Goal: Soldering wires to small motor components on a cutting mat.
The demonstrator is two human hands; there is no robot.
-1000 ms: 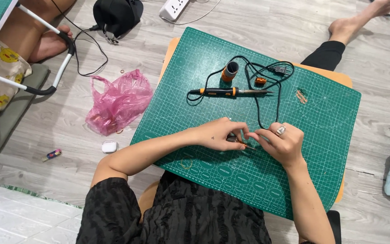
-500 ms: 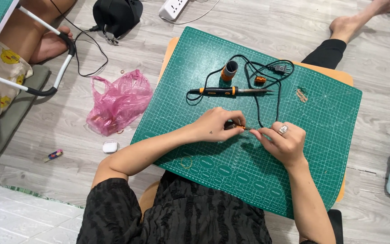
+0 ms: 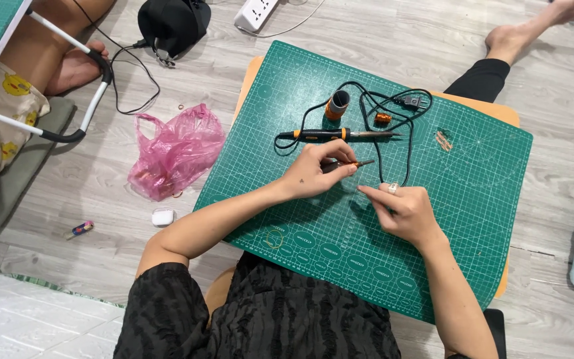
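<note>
My left hand (image 3: pixel 317 171) pinches a small thin tool (image 3: pixel 352 164) with a copper-coloured tip, held just above the green cutting mat (image 3: pixel 473 199). My right hand (image 3: pixel 403 211) is to its right, with a ring on one finger; its fingers are curled and pinched together low over the mat, and I cannot tell whether something thin is between them. A black and orange soldering iron (image 3: pixel 337 135) lies on the mat just beyond my left hand, its black cord (image 3: pixel 403 143) looping around to the right.
An orange spool (image 3: pixel 337 104) and a small orange part (image 3: pixel 382 119) lie near the cord. Small copper pieces (image 3: pixel 443 140) rest to the right. On the floor at left are a pink plastic bag (image 3: pixel 174 153), a white case (image 3: pixel 163 217), a power strip (image 3: pixel 255 13) and another person's foot (image 3: pixel 78 66).
My hands, together a second ago, have parted. My left hand has lifted up and away with the small tool. My right hand has stayed low on the mat.
</note>
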